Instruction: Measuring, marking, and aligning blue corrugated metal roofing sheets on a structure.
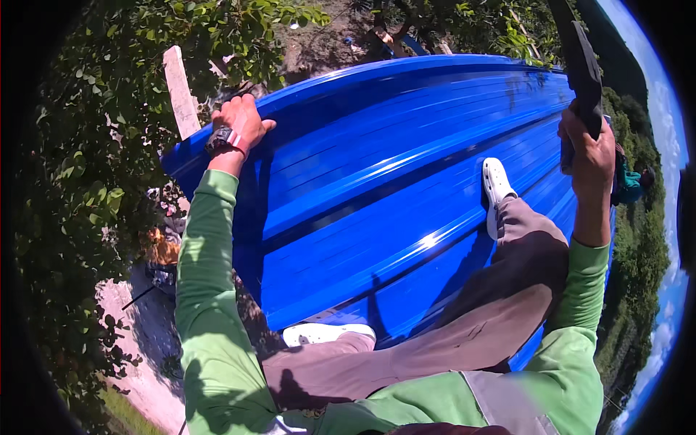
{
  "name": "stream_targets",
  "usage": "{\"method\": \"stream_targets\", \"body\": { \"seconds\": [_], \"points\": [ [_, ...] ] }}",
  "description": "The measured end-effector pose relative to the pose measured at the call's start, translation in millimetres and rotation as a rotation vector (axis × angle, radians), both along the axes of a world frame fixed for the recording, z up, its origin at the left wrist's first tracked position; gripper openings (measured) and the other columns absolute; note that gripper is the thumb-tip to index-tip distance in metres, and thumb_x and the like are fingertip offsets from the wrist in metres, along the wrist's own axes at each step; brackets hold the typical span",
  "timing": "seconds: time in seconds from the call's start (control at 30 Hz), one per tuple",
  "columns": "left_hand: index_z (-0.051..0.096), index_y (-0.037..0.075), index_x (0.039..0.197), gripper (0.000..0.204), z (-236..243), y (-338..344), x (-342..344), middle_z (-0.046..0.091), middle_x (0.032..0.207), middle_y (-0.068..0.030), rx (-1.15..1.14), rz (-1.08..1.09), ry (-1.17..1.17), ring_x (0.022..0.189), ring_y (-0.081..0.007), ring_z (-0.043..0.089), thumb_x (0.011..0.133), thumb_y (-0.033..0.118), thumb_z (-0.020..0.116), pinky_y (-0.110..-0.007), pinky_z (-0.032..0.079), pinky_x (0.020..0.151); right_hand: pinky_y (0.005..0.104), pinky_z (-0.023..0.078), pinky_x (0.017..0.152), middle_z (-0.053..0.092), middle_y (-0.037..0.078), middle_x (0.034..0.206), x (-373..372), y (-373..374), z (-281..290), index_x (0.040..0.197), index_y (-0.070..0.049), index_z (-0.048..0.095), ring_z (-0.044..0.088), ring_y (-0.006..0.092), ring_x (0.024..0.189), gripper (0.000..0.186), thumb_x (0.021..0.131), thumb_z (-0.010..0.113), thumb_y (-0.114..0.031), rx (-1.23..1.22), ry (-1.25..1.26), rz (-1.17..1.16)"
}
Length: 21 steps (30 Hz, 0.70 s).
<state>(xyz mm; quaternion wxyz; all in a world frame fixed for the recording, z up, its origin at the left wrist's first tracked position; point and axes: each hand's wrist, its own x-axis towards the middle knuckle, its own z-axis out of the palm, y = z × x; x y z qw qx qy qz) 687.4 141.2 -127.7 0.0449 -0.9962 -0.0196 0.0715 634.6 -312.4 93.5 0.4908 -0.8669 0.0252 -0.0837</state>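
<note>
A large blue ribbed metal roofing sheet (348,181) slopes beneath me. At its far left corner my left hand (243,119), with a watch on the wrist, has its fingers bent over the edge and its thumb out to the right. My right hand (591,148) is raised at the right side, closed round a long dark grey tool (586,76) that runs up out of view; its exact kind does not show. A white clog (496,181) on my foot rests on the sheet. My other white clog (319,333) is by the near edge.
A pale wooden board (181,94) sticks up beyond the left corner. Leafy branches (80,174) crowd the left and far sides, with ground far below. Another person (631,181) in teal is partly hidden behind my right hand. Green hillside (631,275) lies at the right.
</note>
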Motion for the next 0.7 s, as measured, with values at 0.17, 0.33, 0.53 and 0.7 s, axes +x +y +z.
{"method": "stream_targets", "body": {
  "seconds": [0.17,0.33,0.53,0.7],
  "points": [
    [0.054,0.003,0.093,0.047,41,-58,-10,0.060,0.086,-0.0165,-0.122,-0.157,-0.157,0.079,-0.0327,0.062,0.067,0.036,0.075,-0.043,0.051,0.067,0.0261,0.037,0.049,0.052,0.000,0.062,-15,-163,-48,0.080,-0.002,0.057,0.045,0.0086,0.052,0.022,0.081,0.063,-0.023,-0.377,-0.034,-0.486],
    [0.052,0.005,0.086,0.040,75,-73,-37,0.058,0.079,-0.0120,-0.040,-0.159,-0.224,0.074,-0.0291,0.060,0.066,0.032,0.075,-0.041,0.048,0.064,0.0404,0.046,0.070,0.063,0.021,0.076,-104,-264,-163,0.084,0.004,0.059,0.061,0.0339,0.076,0.041,0.072,0.058,-0.035,-0.677,0.449,-0.814],
    [0.051,0.007,0.083,0.035,102,-74,-76,0.055,0.077,-0.0082,0.021,-0.120,-0.230,0.073,-0.0241,0.058,0.068,0.031,0.073,-0.037,0.045,0.064,0.0360,0.046,0.078,0.063,0.020,0.092,-91,-236,-231,0.097,0.005,0.058,0.061,0.0289,0.088,0.038,0.081,0.058,-0.029,-0.793,0.665,-0.675],
    [0.048,0.009,0.074,0.013,100,-112,-90,0.047,0.067,-0.0046,0.075,-0.196,-0.354,0.063,-0.0189,0.051,0.074,0.019,0.057,-0.033,0.039,0.057,0.0355,0.046,0.079,0.063,0.020,0.094,4,-148,-301,0.099,0.005,0.058,0.060,0.0284,0.089,0.038,0.082,0.058,-0.029,-0.705,0.531,-0.296]
  ]
}}
